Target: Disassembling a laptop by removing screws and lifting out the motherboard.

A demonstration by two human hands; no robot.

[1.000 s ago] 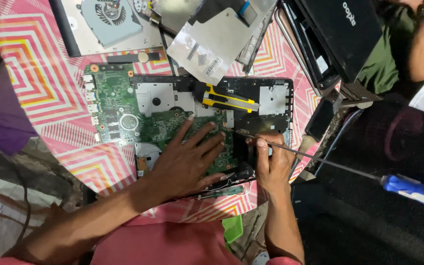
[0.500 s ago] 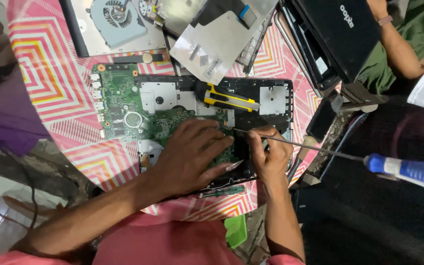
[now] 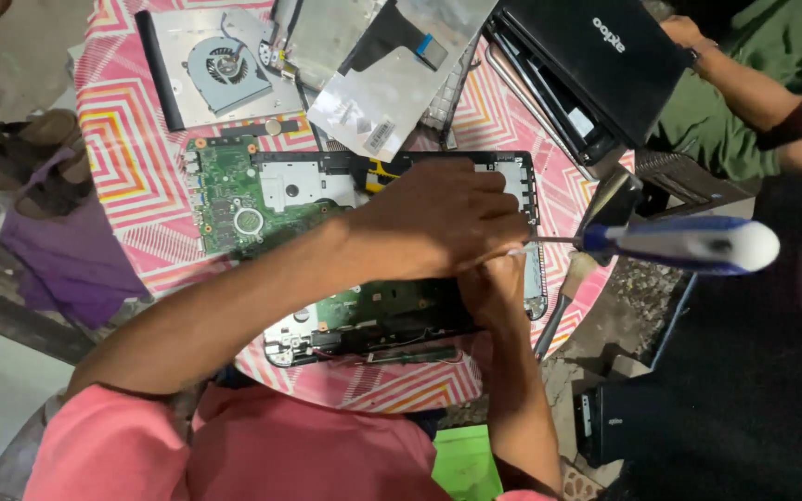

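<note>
L hand (image 3: pixel 443 218) now over R hand (image 3: pixel 494 288)

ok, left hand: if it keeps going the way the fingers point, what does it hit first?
The left hand points right, across the laptop base. First in line looks like the screwdriver, its shaft tip right at the fingertips, though depth is unclear. The right hand sits just below.

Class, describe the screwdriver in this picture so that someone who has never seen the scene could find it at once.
Start at the round table with the pink zigzag cloth and the opened laptop base lying on it. At the table's right edge, beside the person's two hands, a screwdriver sticks out sideways. Its thick blue and white handle sets it apart from the black laptop and grey metal parts around it.
</note>
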